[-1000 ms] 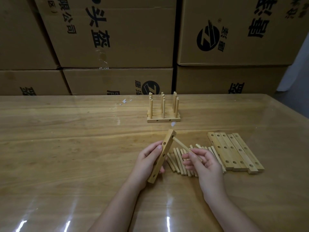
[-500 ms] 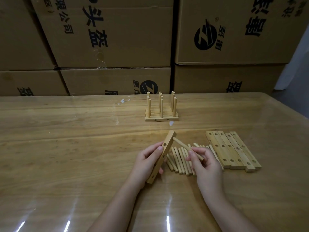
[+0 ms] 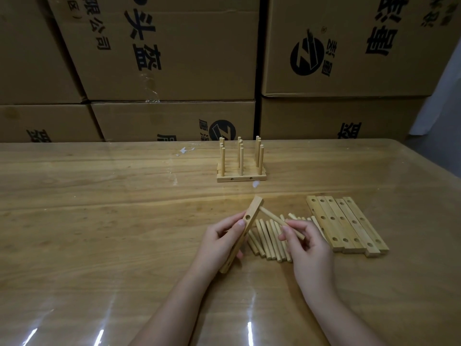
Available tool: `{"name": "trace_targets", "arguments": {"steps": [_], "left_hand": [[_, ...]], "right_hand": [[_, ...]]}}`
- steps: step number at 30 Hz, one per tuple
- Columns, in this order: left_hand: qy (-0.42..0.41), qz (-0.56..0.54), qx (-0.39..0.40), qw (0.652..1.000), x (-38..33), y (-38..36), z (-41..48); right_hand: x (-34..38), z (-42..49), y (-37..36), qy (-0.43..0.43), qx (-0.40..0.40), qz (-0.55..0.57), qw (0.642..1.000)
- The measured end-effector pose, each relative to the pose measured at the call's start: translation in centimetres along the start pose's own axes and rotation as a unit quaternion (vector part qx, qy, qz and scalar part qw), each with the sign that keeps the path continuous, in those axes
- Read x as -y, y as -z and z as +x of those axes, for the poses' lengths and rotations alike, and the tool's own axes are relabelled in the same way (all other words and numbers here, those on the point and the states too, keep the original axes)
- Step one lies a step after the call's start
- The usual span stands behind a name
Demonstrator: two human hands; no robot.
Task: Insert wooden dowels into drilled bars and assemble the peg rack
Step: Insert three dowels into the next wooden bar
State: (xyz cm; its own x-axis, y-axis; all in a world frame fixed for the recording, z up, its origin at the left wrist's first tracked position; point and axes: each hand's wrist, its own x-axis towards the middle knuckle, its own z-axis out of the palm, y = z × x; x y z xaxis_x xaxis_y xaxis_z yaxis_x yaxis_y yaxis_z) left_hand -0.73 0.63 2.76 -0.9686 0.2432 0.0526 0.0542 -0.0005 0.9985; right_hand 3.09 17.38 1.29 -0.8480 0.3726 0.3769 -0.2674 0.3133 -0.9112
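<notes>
Right hand (image 3: 306, 245) pinches a dowel (image 3: 274, 218), tip against the drilled bar (image 3: 253, 208) that left hand (image 3: 219, 239) grips, tilted. Risk: angled entry jams it. Loose dowels (image 3: 265, 239) just behind, spare bars (image 3: 349, 223) right, finished peg rack (image 3: 240, 171) far.

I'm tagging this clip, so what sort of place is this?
Probably a stockroom or small workshop used for hand assembly: stacked printed cardboard boxes stand behind a wooden table, which holds a finished peg rack, loose dowels and drilled bars.
</notes>
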Motion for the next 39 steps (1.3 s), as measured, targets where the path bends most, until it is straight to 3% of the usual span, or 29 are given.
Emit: {"name": "trace_targets", "arguments": {"steps": [18, 30, 35, 37, 39], "left_hand": [[0.01, 0.055, 0.025, 0.998, 0.0, 0.0, -0.1], [0.019, 0.015, 0.041, 0.999, 0.2, 0.2, 0.2], [0.045, -0.044, 0.017, 0.998, 0.5, 0.7, 0.8], [0.049, -0.092, -0.008, 0.995, 0.5, 1.0, 1.0], [0.05, -0.139, -0.032, 0.989, 0.5, 1.2, 1.1]], "right_hand": [[0.2, -0.3, 0.0, 0.038, -0.021, -0.035, 0.998], [0.1, -0.1, -0.1, 0.025, -0.006, -0.02, 0.999], [0.6, -0.3, -0.2, -0.003, -0.009, 0.054, 0.998], [0.5, 0.0, 0.1, 0.007, -0.034, 0.008, 0.999], [0.0, 0.8, 0.9, 0.048, -0.053, -0.168, 0.983]]}}
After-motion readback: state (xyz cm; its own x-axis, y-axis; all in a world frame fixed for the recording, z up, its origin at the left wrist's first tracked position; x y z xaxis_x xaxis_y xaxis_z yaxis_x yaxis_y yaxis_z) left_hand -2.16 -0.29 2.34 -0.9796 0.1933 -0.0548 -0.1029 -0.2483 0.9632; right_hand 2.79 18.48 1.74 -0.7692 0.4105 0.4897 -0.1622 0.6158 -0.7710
